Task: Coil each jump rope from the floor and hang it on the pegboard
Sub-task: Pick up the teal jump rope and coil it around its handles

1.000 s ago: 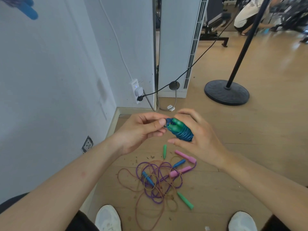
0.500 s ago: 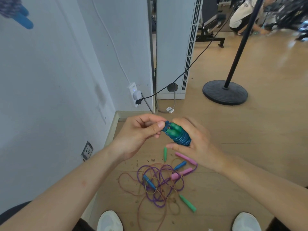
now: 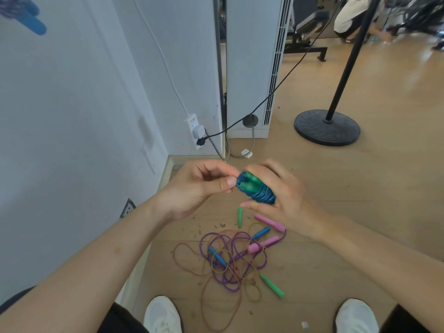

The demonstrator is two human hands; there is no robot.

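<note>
Clasped the coiled blue jump rope (image 3: 259, 193) in the right hand (image 3: 289, 199), pinched its end with the left hand (image 3: 195, 189), both held close together above the tangled ropes (image 3: 229, 261) on the floor (image 3: 360, 212).

coiled rope (image 3: 258, 192) over tangled ropes (image 3: 230, 260) on floor (image 3: 360, 212), wall (image 3: 72, 116) left

White tower unit (image 3: 249, 68) stands against wall; black cable (image 3: 276, 92) runs to wall socket (image 3: 195, 131). Black round stand base (image 3: 326, 128) on wooden floor (image 3: 384, 164). White shoes (image 3: 162, 316) below.
</note>
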